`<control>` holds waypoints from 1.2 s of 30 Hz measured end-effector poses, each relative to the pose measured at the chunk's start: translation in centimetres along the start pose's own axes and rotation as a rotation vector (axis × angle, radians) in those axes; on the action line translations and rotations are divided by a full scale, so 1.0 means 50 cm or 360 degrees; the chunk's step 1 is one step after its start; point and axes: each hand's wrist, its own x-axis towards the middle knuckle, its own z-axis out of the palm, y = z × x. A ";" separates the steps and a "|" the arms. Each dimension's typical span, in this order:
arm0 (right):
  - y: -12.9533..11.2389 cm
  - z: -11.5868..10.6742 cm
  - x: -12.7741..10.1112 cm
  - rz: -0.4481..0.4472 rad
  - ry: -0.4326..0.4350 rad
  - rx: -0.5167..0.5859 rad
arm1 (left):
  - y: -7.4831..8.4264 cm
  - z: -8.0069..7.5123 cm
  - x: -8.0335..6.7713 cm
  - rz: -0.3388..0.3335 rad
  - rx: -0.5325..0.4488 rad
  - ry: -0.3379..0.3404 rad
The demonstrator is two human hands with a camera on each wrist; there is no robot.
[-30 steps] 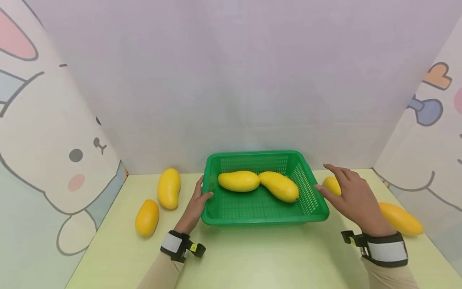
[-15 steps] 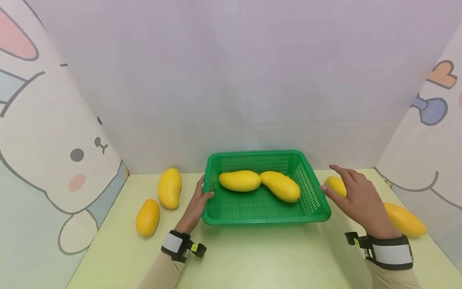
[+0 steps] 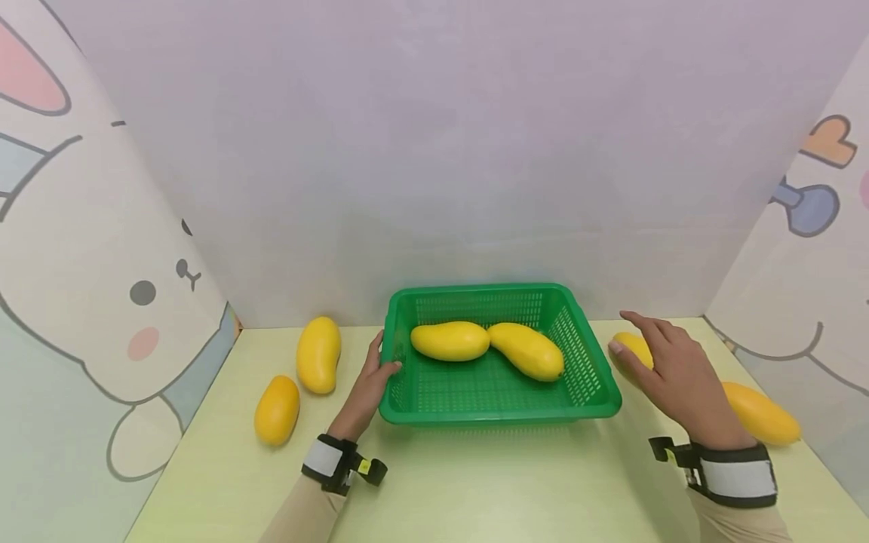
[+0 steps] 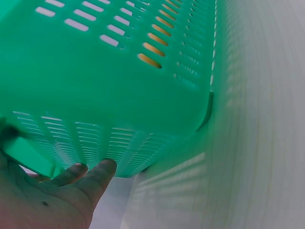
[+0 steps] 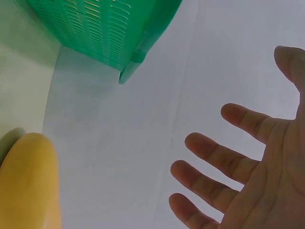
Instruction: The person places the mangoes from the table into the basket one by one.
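A green plastic basket (image 3: 498, 415) with slotted walls stands on the table against the back wall. Two yellow mangoes (image 3: 449, 342) lie end to end inside it. My left hand (image 3: 365, 388) grips the basket's left side, thumb over the rim; in the left wrist view its fingers (image 4: 97, 179) lie along the outer wall. To the right of the basket my right hand (image 3: 679, 377) hovers with fingers spread, touching nothing. Partly hidden behind that hand is a mango (image 3: 631, 348). Another, more orange mango (image 3: 762, 413) lies by the right wrist.
On the left of the table (image 3: 489, 490) lie two more mangoes, a curved yellow mango (image 3: 318, 354) and a shorter orange mango (image 3: 277, 410). A pale back wall (image 3: 462, 166) and side panels with cartoon prints (image 3: 75, 286) enclose the table.
My right hand has drifted slightly to the right, away from the basket's rim. The left hand and the basket have stayed nearly in place.
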 end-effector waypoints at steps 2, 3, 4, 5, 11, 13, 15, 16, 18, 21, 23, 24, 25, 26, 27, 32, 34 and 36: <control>0.001 0.000 0.000 0.0002 0.0000 0.0001 | 0.000 0.000 0.000 0.0004 0.0001 -0.0001; 0.001 0.000 -0.001 0.0001 0.0003 -0.0002 | 0.001 0.000 -0.001 0.0007 0.0002 0.0000; 0.001 0.000 0.000 0.0000 0.0007 -0.0003 | 0.001 0.000 -0.001 0.0008 0.0004 0.0000; 0.002 -0.001 0.000 0.0000 0.0009 -0.0001 | 0.002 0.000 -0.002 0.0008 0.0005 0.0001; 0.006 0.000 0.001 0.0041 0.0006 0.0043 | 0.000 -0.001 -0.002 0.0007 -0.0002 0.0005; 0.010 0.002 0.000 0.0055 0.0009 0.0057 | -0.001 -0.001 -0.002 0.0009 -0.0008 0.0000; 0.015 0.003 -0.002 0.0057 0.0017 0.0050 | -0.001 0.000 -0.001 0.0006 -0.0009 -0.0003; 0.018 0.004 -0.002 0.0058 0.0019 0.0042 | -0.002 0.000 -0.002 0.0004 -0.0009 -0.0003; 0.025 0.007 -0.002 0.0052 0.0024 0.0025 | -0.002 0.000 -0.002 0.0006 -0.0002 -0.0003; 0.038 0.011 0.000 0.0052 0.0031 -0.0014 | -0.001 0.001 -0.002 0.0001 0.0002 0.0000; 0.046 0.015 0.001 0.0052 0.0033 -0.0036 | -0.001 0.001 -0.003 -0.0001 -0.0002 0.0003; 0.049 0.016 0.001 0.0053 0.0036 -0.0049 | -0.001 0.001 -0.003 -0.0002 -0.0007 0.0006; 0.053 0.017 0.002 0.0054 0.0037 -0.0061 | -0.001 0.001 -0.003 0.0002 -0.0009 0.0004; 0.057 0.019 0.002 0.0058 0.0035 -0.0067 | 0.000 0.000 -0.003 0.0003 -0.0015 0.0003; 0.061 0.020 0.002 0.0057 0.0035 -0.0073 | 0.000 0.000 -0.003 0.0007 -0.0015 0.0004; 0.075 0.024 -0.001 0.0068 0.0041 -0.0076 | 0.001 0.000 0.000 0.0027 -0.0033 -0.0015; 0.079 0.027 -0.001 0.0067 0.0048 -0.0076 | -0.001 0.000 0.000 0.0033 -0.0034 -0.0021; 0.083 0.030 -0.001 0.0062 0.0060 -0.0087 | -0.002 0.000 -0.001 0.0031 -0.0036 -0.0019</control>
